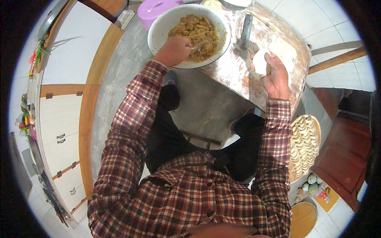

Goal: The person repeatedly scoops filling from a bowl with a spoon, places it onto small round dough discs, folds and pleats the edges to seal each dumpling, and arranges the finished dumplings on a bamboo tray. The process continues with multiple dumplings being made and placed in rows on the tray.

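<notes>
My left hand (175, 51) grips the handle of a spoon (195, 48) over a white enamel basin (154, 32). The spoon's far end rests in a brownish minced filling (198, 28) heaped inside the basin. On the right, my right hand (275, 71) holds a thin round dough wrapper (261, 61) across its fingers, with the thumb at the wrapper's edge. The wrapper has no filling that I can see. Just beyond that hand, more flat dough wrappers (282, 49) lie overlapping on a floured wooden tabletop (223, 78).
A dark grey cylinder (246, 28) and a thin stick (260, 19) lie on the tabletop. Behind the basin stands a purple plastic stool (151, 13). A round tray (294, 178) with rows of folded dumplings (305, 145) sits low at right. White cabinets (61, 119) line the left.
</notes>
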`<action>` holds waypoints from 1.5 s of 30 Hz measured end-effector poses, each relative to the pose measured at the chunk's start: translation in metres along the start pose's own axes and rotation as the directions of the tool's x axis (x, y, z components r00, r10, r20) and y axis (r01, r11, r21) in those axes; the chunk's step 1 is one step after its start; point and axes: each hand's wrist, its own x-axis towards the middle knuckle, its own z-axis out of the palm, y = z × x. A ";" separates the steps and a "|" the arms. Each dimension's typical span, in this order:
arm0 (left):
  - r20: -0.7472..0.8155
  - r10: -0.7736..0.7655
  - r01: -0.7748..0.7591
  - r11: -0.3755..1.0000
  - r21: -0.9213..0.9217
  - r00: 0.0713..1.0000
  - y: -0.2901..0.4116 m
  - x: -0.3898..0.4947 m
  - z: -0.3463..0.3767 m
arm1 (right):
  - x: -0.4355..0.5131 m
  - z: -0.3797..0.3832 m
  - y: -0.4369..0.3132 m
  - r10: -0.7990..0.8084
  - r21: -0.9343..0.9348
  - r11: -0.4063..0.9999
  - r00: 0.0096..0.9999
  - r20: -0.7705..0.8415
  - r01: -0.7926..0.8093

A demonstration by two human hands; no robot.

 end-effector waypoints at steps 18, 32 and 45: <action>0.071 -0.398 0.310 0.576 -0.757 0.915 0.048 0.004 -0.038 | 0.009 0.003 0.023 -0.069 -0.025 0.997 0.995 0.064 0.071; -0.059 -0.111 0.059 0.828 -0.558 0.992 0.020 -0.002 -0.033 | 0.010 0.010 0.021 -0.037 0.166 0.986 0.999 0.006 0.036; 0.115 -0.248 0.229 0.500 -0.835 0.962 0.074 0.008 -0.030 | 0.010 0.007 0.032 -0.174 -0.105 0.975 0.966 0.188 0.196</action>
